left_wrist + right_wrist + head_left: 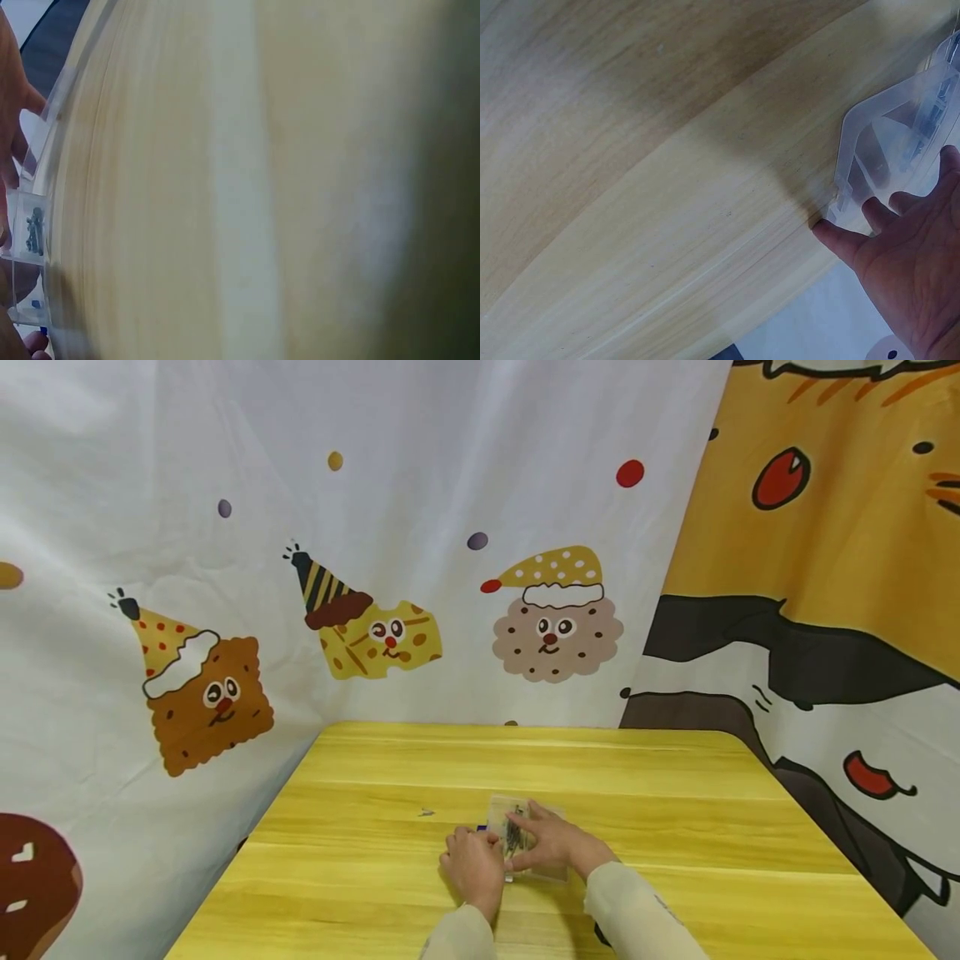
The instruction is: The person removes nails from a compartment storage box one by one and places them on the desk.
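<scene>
A clear plastic compartment box [498, 806] lies on the table with its transparent lid [855, 127] swung out to the right. Dark small metal pieces, like screws [34, 229], fill one compartment. My left hand [476, 867] has its fingers curled at the box's left edge, close to a small blue piece [482, 828]. My right hand [555, 842] reaches over box and lid with spread, fairly straight fingers. In the right wrist view its fingertips touch the lid's edge. The left hand's grip is mostly hidden.
A few small metal pieces [426, 812] lie on the wooden table [360, 902] left of the box. A dark object [602, 933] shows partly under the right sleeve [637, 906]. A cartoon-printed curtain [450, 443] hangs behind the table.
</scene>
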